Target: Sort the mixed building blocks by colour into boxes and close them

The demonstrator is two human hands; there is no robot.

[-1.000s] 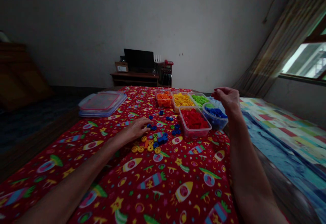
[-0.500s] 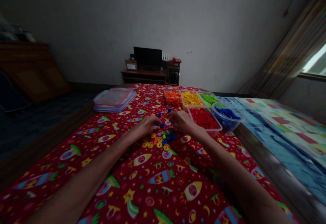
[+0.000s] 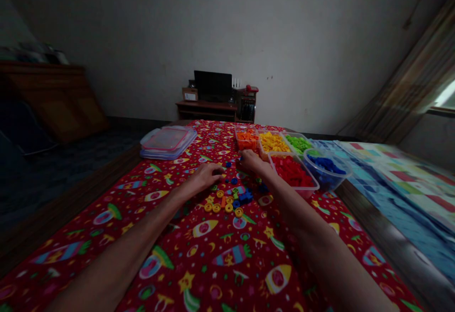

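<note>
My left hand [image 3: 208, 175] rests low over the cloth with thumb and fingers apart and nothing between them. Just right of its fingertips lie a small blue round piece [image 3: 233, 181] and another blue piece [image 3: 228, 164]. Farther right, my right hand [image 3: 251, 161] has its fingers curled down on a small blue piece [image 3: 242, 159], mostly hidden by them. Nearer to me sits a loose group: yellow wheel-like rings [image 3: 239, 212], an orange piece [image 3: 223, 202], a green piece [image 3: 235, 192] and joined blue blocks [image 3: 246, 196].
Clear containers stand at the right, with red pieces [image 3: 291, 171], blue pieces [image 3: 324, 164], yellow pieces [image 3: 273, 142], green pieces [image 3: 297, 144] and orange pieces [image 3: 247, 137]. Stacked lids [image 3: 168, 140] lie at the left. A red patterned tablecloth [image 3: 227, 236] covers the table.
My left hand has opened and drawn away from the blue pieces it was touching. My right hand has come down onto the farther blue piece. The view has shifted slightly.
</note>
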